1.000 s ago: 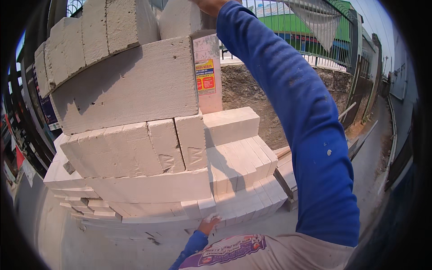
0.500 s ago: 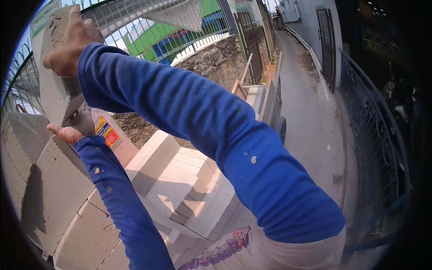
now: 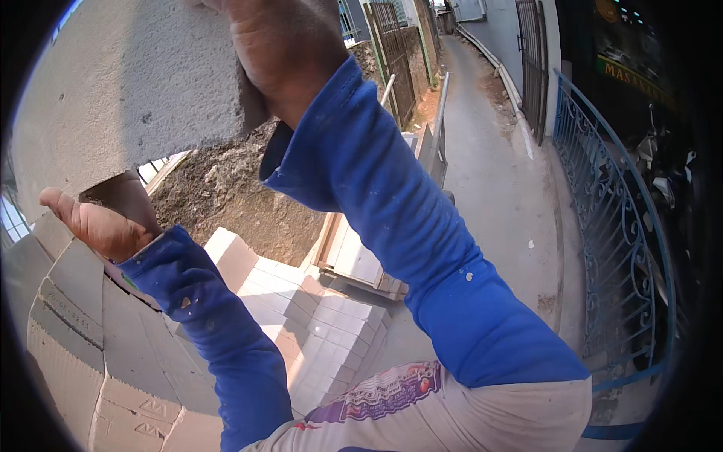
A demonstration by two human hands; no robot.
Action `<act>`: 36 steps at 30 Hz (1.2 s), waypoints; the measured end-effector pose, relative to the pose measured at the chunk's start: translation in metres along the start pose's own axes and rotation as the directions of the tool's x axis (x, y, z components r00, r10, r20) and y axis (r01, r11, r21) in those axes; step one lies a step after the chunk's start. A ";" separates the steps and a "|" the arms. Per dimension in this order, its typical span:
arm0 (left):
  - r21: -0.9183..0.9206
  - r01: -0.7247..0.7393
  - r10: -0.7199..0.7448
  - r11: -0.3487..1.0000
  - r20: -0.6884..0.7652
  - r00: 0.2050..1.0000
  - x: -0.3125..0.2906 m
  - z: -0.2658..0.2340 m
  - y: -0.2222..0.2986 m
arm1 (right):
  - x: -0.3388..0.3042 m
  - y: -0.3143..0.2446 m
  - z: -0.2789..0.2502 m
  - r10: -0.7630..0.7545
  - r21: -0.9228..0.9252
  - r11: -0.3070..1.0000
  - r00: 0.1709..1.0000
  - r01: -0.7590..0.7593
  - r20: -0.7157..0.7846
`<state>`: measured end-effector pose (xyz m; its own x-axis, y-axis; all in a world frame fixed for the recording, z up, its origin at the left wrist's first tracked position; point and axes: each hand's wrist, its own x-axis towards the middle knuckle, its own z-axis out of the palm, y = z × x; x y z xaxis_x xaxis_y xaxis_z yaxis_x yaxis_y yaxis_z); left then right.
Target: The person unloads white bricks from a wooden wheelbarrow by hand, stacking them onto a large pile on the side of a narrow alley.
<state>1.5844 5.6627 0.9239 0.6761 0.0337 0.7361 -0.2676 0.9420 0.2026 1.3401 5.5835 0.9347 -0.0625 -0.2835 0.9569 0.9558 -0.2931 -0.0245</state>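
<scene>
A large light-grey concrete block (image 3: 151, 83) is lifted up at the upper left, close in front of me and partly cut off by the view's edge. My right hand (image 3: 290, 53) is clamped on its upper right side, the fingertips out of sight. Beneath the lower edge, my left hand (image 3: 113, 222) bears the block from below with the thumb stretched out; its other fingers are mostly hidden. Stacked grey blocks (image 3: 143, 331) stand just under my left hand. Blue sleeves cover both my arms.
Lower stacks of pale blocks (image 3: 324, 324) stand in the middle, in front of a rough stone wall (image 3: 233, 188). A cart (image 3: 361, 260) is beyond them. On the right, a narrow lane (image 3: 489, 188) runs along a blue metal railing (image 3: 617, 233), with a motorcycle (image 3: 663, 173) behind it.
The block has come nearer and turned, its broad face now towards me. My right hand has moved right and closer with it, while my left hand remains underneath. The view has shifted slightly.
</scene>
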 end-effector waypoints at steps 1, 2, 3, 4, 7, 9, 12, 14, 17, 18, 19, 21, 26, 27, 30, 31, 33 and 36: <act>-0.017 0.022 -0.022 1.000 -0.023 0.999 0.001 -0.010 -0.012 | -0.006 -0.007 -0.022 0.046 0.104 0.994 0.999 -0.045 -0.004; -0.057 0.041 -0.043 0.998 -0.034 0.998 0.004 -0.009 -0.017 | -0.006 -0.026 -0.040 0.079 0.193 0.978 0.997 -0.078 0.005; -0.108 0.070 -0.074 0.992 -0.037 0.997 0.003 -0.006 -0.027 | -0.012 -0.044 -0.065 0.050 -0.001 0.999 0.999 -0.050 0.012; -0.162 0.113 -0.121 0.980 -0.041 0.992 -0.002 -0.008 -0.046 | -0.020 -0.057 -0.095 0.031 -0.205 0.978 0.999 -0.027 0.016; 0.010 0.067 -0.060 0.998 -0.321 0.945 -0.091 0.003 -0.127 | -0.079 -0.088 -0.188 -0.010 -0.616 0.781 0.984 -0.105 -0.180; -0.109 0.143 -0.158 0.984 -0.144 0.977 -0.155 0.013 -0.167 | -0.114 -0.110 -0.225 0.017 -0.599 0.753 0.919 -0.272 -0.395; -0.379 0.390 -0.437 0.839 -0.044 0.898 -0.224 0.027 -0.228 | -0.148 -0.147 -0.270 -0.013 -0.680 0.642 0.882 -0.354 -0.471; -0.420 0.534 -0.542 0.734 0.112 0.833 -0.265 0.035 -0.276 | -0.159 -0.163 -0.301 -0.061 -0.732 0.558 0.861 -0.391 -0.505; -0.471 0.670 -0.702 0.574 0.137 0.699 -0.321 0.068 -0.340 | -0.154 -0.176 -0.340 -0.181 -0.780 0.421 0.800 -0.463 -0.572; -0.521 0.699 -0.740 0.490 0.176 0.649 -0.334 0.075 -0.362 | -0.156 -0.178 -0.365 -0.157 -0.790 0.424 0.823 -0.443 -0.546; -0.549 0.737 -0.784 0.394 0.218 0.582 -0.349 0.079 -0.384 | -0.159 -0.181 -0.390 -0.130 -0.796 0.431 0.844 -0.424 -0.520; -0.585 0.782 -0.848 0.215 0.285 0.447 -0.384 0.097 -0.434 | -0.154 -0.183 -0.429 -0.126 -0.801 0.428 0.850 -0.418 -0.511; -0.562 0.822 -0.867 -0.097 0.453 0.208 -0.456 0.161 -0.552 | -0.138 -0.257 -0.538 -0.080 -0.830 0.076 0.826 -0.553 -0.558; -0.536 0.836 -0.871 -0.118 0.460 0.173 -0.461 0.172 -0.572 | -0.130 -0.250 -0.558 -0.088 -0.820 0.065 0.815 -0.569 -0.573; -0.484 0.857 -0.867 -0.175 0.489 0.099 -0.488 0.200 -0.635 | -0.122 -0.245 -0.621 -0.078 -0.872 0.031 0.869 -0.488 -0.489; -0.478 0.851 -0.851 -0.219 0.520 0.074 -0.500 0.216 -0.656 | -0.118 -0.263 -0.640 -0.045 -0.907 -0.158 0.920 -0.391 -0.389; -0.451 0.847 -0.815 -0.282 0.578 0.037 -0.527 0.248 -0.694 | -0.107 -0.302 -0.684 0.295 -0.789 -0.588 0.956 0.179 -0.003; -0.408 0.859 -0.797 -0.310 0.604 -0.001 -0.558 0.281 -0.752 | -0.097 -0.286 -0.748 0.058 -0.890 -0.341 0.938 -0.302 -0.341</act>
<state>1.2154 4.8414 0.5428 -0.2017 -0.9525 0.2281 0.9437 -0.1266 0.3057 0.8578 5.0120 0.6322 -0.1015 -0.5941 0.7980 -0.5629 -0.6271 -0.5385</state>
